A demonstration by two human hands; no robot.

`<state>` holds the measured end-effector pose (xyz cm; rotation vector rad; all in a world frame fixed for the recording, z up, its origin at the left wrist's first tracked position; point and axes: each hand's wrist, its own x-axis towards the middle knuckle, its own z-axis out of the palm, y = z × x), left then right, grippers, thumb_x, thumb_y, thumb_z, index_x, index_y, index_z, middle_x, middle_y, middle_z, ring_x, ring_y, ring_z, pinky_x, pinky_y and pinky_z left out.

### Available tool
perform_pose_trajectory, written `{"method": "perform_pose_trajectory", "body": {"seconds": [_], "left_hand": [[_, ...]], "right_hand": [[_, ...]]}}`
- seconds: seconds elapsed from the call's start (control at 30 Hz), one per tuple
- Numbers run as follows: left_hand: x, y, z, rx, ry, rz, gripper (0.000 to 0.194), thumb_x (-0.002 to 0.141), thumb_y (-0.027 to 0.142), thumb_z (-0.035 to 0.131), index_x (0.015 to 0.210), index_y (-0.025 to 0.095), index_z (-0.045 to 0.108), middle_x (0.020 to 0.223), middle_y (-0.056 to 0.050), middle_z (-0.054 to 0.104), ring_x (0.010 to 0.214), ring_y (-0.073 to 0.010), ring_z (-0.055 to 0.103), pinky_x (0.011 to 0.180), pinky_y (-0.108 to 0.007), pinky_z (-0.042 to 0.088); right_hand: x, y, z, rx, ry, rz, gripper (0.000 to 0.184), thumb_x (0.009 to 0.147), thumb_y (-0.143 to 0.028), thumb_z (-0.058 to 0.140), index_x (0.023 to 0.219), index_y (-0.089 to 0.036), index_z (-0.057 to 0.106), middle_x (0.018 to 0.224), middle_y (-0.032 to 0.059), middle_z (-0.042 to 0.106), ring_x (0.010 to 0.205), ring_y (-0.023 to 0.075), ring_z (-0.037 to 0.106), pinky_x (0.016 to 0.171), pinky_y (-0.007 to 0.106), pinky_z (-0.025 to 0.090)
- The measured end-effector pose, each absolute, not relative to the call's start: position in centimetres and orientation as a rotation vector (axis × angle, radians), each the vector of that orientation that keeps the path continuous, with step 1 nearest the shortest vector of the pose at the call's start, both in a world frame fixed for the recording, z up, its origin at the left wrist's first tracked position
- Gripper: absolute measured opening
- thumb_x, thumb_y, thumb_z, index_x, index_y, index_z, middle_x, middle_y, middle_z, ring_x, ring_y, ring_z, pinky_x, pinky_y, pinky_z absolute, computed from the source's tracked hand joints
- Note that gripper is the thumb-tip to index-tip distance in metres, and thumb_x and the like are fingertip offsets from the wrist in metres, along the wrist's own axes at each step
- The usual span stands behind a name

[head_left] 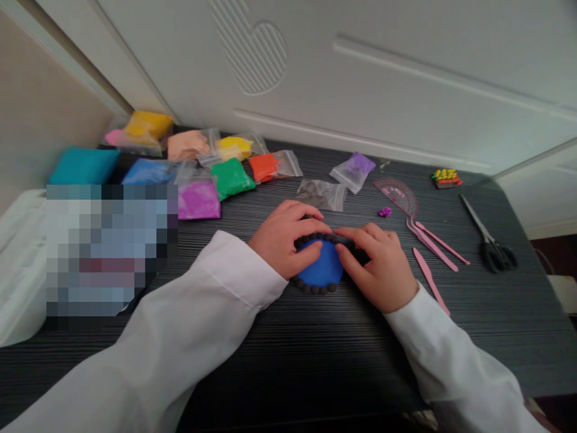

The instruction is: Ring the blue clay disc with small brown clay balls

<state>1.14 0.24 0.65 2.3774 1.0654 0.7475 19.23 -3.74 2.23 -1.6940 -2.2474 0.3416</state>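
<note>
A flat blue clay disc (pixel 321 266) lies on the dark table, with small black clay balls (pixel 321 290) lined along its near and far edges. My left hand (pixel 288 237) curves over the disc's left side, thumb on the blue top and fingers along the far edge. At the upper right rim, my right hand (pixel 376 264) has its thumb and index fingertip closed in at the end of the black row. What sits between those fingertips is mostly hidden. The disc's left edge is covered by my left hand.
Bags of coloured clay, including a green bag (pixel 232 178), stand at the back left. Right of my hands lie a pink protractor (pixel 399 195), pink tweezers (pixel 433 245), a pink modelling knife (pixel 430 279) and scissors (pixel 489 237). A white container (pixel 22 264) is at left.
</note>
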Motion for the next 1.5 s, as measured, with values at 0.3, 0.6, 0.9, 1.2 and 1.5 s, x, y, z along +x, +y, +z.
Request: {"method": "perform_pose_trajectory", "body": {"seconds": [0.3,0.6,0.9,1.2,1.5], "left_hand": [[1.15,0.24,0.33,2.379,1.067,0.777,0.024,0.073,0.025,0.05,0.092,0.021,0.064,0.101,-0.004,0.058,0.099,-0.0184,0.046,0.09,-0.034,0.036],[1.17,0.19,0.49,2.373,1.071,0.772,0.025,0.072,0.026,0.051,0.094,0.02,0.063,0.101,-0.004,0.058,0.099,-0.0184,0.046,0.09,-0.035,0.035],[1.21,0.15,0.45,2.384,1.072,0.76,0.023,0.071,0.024,0.051,0.09,0.019,0.063,0.1,-0.004,0.058,0.099,-0.0184,0.046,0.09,-0.034,0.035],[1.23,0.13,0.45,2.399,1.073,0.739,0.025,0.071,0.024,0.051,0.093,0.019,0.062,0.102,-0.004,0.057,0.1,-0.0188,0.045,0.09,-0.035,0.035],[1.35,0.16,0.55,2.343,1.13,0.829,0.019,0.068,0.017,0.05,0.084,0.015,0.061,0.095,-0.005,0.058,0.095,-0.0172,0.048,0.088,-0.033,0.037]], "right_hand": [[19.23,-3.83,2.27,-1.677,-2.265,0.353,0.024,0.08,-0.033,0.044,0.098,-0.027,0.058,0.076,0.0011,0.054,0.076,0.0147,0.05,0.073,0.032,0.028],[19.26,-3.85,2.18,-1.684,-2.268,0.359,0.026,0.08,-0.034,0.044,0.101,-0.027,0.057,0.078,0.0013,0.054,0.077,0.0153,0.05,0.074,0.033,0.029],[19.33,-3.83,2.2,-1.685,-2.279,0.368,0.025,0.08,-0.034,0.044,0.1,-0.027,0.057,0.078,0.0013,0.054,0.077,0.0154,0.05,0.074,0.033,0.029],[19.31,-3.76,2.17,-1.668,-2.282,0.373,0.027,0.08,-0.033,0.043,0.102,-0.026,0.057,0.079,0.0022,0.055,0.077,0.0159,0.05,0.073,0.033,0.029],[19.07,-3.95,2.29,-1.62,-2.37,0.329,0.032,0.081,-0.034,0.041,0.112,-0.029,0.051,0.08,0.0019,0.053,0.078,0.0156,0.049,0.074,0.033,0.027]]}}
